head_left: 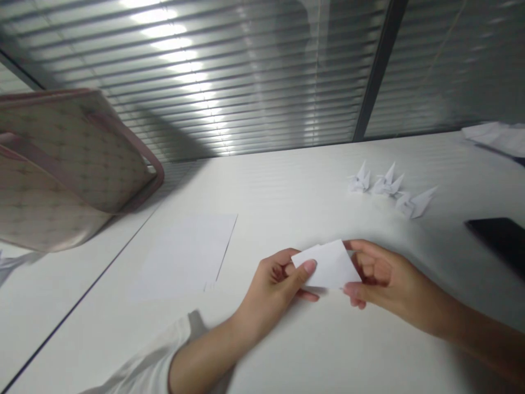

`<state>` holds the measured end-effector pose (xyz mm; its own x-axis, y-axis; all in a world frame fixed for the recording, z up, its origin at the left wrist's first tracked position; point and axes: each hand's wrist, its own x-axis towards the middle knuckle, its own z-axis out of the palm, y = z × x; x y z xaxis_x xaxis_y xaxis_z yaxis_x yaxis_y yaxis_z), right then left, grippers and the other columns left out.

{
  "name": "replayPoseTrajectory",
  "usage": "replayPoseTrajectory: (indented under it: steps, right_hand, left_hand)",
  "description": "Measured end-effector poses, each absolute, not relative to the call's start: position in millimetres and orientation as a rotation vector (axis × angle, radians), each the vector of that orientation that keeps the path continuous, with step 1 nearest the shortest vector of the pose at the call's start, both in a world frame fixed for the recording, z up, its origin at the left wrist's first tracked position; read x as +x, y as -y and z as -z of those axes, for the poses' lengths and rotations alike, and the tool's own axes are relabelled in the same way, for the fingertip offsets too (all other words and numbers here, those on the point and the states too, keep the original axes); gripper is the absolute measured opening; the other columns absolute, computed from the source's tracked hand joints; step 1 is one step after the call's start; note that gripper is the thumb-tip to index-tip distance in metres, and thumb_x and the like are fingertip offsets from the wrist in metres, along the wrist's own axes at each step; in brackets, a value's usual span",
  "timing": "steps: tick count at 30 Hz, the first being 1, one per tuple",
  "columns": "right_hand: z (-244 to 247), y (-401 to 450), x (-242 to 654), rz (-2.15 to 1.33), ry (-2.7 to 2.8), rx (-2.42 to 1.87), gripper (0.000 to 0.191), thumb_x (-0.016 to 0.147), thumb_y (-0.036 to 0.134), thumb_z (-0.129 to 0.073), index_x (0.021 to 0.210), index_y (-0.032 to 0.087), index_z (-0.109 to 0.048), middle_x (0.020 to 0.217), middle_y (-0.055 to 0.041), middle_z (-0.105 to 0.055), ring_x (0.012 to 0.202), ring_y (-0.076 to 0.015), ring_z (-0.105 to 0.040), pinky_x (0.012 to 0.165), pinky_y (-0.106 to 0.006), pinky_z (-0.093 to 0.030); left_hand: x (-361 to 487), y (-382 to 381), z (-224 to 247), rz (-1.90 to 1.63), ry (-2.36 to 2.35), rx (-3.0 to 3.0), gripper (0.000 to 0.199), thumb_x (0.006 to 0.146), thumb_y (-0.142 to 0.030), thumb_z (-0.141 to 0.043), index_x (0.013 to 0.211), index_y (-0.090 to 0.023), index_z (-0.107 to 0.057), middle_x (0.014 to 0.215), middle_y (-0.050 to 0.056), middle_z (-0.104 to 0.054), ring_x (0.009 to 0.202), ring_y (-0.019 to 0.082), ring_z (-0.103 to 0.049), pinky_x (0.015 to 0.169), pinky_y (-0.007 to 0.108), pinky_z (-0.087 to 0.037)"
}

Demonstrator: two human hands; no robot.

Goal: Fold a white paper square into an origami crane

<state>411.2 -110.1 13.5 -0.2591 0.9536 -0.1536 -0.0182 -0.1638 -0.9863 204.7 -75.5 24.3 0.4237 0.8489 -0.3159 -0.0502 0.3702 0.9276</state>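
Observation:
Between my two hands, above the white table, is a small folded piece of white paper (330,265). My left hand (279,282) pinches its left side, thumb on top and fingers underneath. At the right edge my right hand (377,276) grips the paper's corner with the thumb low and the index finger at the upper edge. The underside of the paper is hidden. Beyond my right hand stand three folded white paper cranes: one crane (360,179) at the left, a second crane (388,181) beside it, and a third crane (415,203) nearer to me.
White paper sheets (188,251) lie flat left of my hands. A patterned handbag with pink trim (69,169) stands at the left. A black phone-like object (500,241) lies at the right, crumpled white paper (496,137) behind it. Window blinds (266,82) border the table's (279,191) back.

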Motion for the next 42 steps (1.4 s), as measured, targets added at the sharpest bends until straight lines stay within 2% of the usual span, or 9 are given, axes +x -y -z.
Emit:
replayPoseTrajectory:
  steps: [4, 10, 14, 21, 25, 30, 35, 39, 42]
  right_hand:
    - [-18, 111, 419, -1.294, 1.383, -1.106, 0.030, 0.090, 0.039, -0.057, 0.118, 0.027, -0.058, 0.099, -0.0047, -0.069, 0.086, -0.0167, -0.066, 0.070, -0.027, -0.056]
    - [-20, 116, 420, -1.176, 1.447, -1.180, 0.029, 0.092, 0.032, -0.056, 0.121, 0.033, -0.058, 0.098, -0.0010, -0.069, 0.093, -0.0149, -0.067, 0.075, -0.022, -0.056]
    - [-22, 117, 421, -1.151, 1.470, -1.164, 0.025, 0.093, 0.030, -0.056, 0.117, 0.035, -0.060, 0.095, 0.0007, -0.071, 0.087, -0.0122, -0.069, 0.072, -0.018, -0.055]
    - [-19, 117, 420, -1.154, 1.512, -1.169, 0.027, 0.094, 0.027, -0.052, 0.120, 0.034, -0.057, 0.101, 0.0002, -0.070, 0.091, -0.0122, -0.068, 0.076, -0.019, -0.055]
    - [-19, 116, 420, -0.807, 1.700, -1.114, 0.033, 0.086, 0.017, -0.062, 0.115, 0.033, -0.060, 0.098, 0.0006, -0.069, 0.086, -0.0130, -0.068, 0.074, -0.020, -0.055]
    - [-25, 115, 418, -0.314, 1.873, -0.990, 0.025, 0.083, 0.010, -0.063, 0.104, 0.025, -0.066, 0.090, -0.0026, -0.068, 0.080, -0.0136, -0.067, 0.068, -0.019, -0.054]
    - [-32, 116, 418, -0.082, 1.918, -0.969, 0.024, 0.082, 0.007, -0.063, 0.100, 0.023, -0.067, 0.079, -0.0029, -0.068, 0.071, -0.0163, -0.065, 0.061, -0.025, -0.054]
    - [-36, 118, 421, 0.010, 1.976, -0.954, 0.027, 0.085, 0.006, -0.059, 0.102, 0.025, -0.067, 0.080, -0.0019, -0.070, 0.072, -0.0173, -0.065, 0.064, -0.029, -0.054]
    - [-39, 122, 423, 0.059, 2.013, -0.959, 0.030, 0.086, 0.005, -0.055, 0.107, 0.025, -0.065, 0.083, -0.0010, -0.072, 0.075, -0.0169, -0.065, 0.068, -0.029, -0.054]
  left_hand:
    - [203, 76, -24, -0.663, -0.932, 1.015, 0.039, 0.077, -0.048, -0.075, 0.081, -0.010, -0.066, 0.071, 0.002, -0.064, 0.068, 0.016, -0.067, 0.058, 0.024, -0.058]
    - [204, 78, -25, -0.621, -0.890, 0.990, 0.041, 0.078, -0.049, -0.074, 0.081, -0.008, -0.068, 0.074, 0.005, -0.067, 0.069, 0.016, -0.068, 0.066, 0.024, -0.058]
    - [205, 78, -26, -0.616, -0.855, 0.980, 0.038, 0.080, -0.048, -0.072, 0.082, -0.009, -0.070, 0.076, 0.005, -0.067, 0.075, 0.016, -0.066, 0.072, 0.027, -0.058]
    - [205, 77, -24, -0.591, -0.790, 0.989, 0.038, 0.079, -0.050, -0.073, 0.076, -0.012, -0.071, 0.068, 0.001, -0.065, 0.067, 0.012, -0.064, 0.072, 0.025, -0.056]
    - [206, 79, -25, -0.548, -0.757, 1.024, 0.038, 0.082, -0.049, -0.070, 0.078, -0.011, -0.072, 0.070, 0.002, -0.067, 0.066, 0.011, -0.064, 0.069, 0.021, -0.053]
    - [209, 84, -29, -0.472, -0.717, 1.076, 0.037, 0.084, -0.047, -0.068, 0.077, -0.011, -0.073, 0.072, 0.004, -0.069, 0.068, 0.013, -0.064, 0.070, 0.023, -0.052]
    - [210, 88, -29, -0.446, -0.739, 1.127, 0.036, 0.085, -0.045, -0.067, 0.079, -0.011, -0.075, 0.075, 0.005, -0.070, 0.070, 0.014, -0.062, 0.071, 0.023, -0.047]
    - [208, 89, -27, -0.419, -0.747, 1.154, 0.034, 0.085, -0.044, -0.066, 0.077, -0.012, -0.075, 0.072, 0.003, -0.068, 0.066, 0.014, -0.058, 0.064, 0.024, -0.043]
    - [208, 90, -26, -0.416, -0.744, 1.159, 0.032, 0.087, -0.041, -0.064, 0.080, -0.012, -0.075, 0.073, 0.003, -0.068, 0.067, 0.014, -0.057, 0.067, 0.025, -0.042]
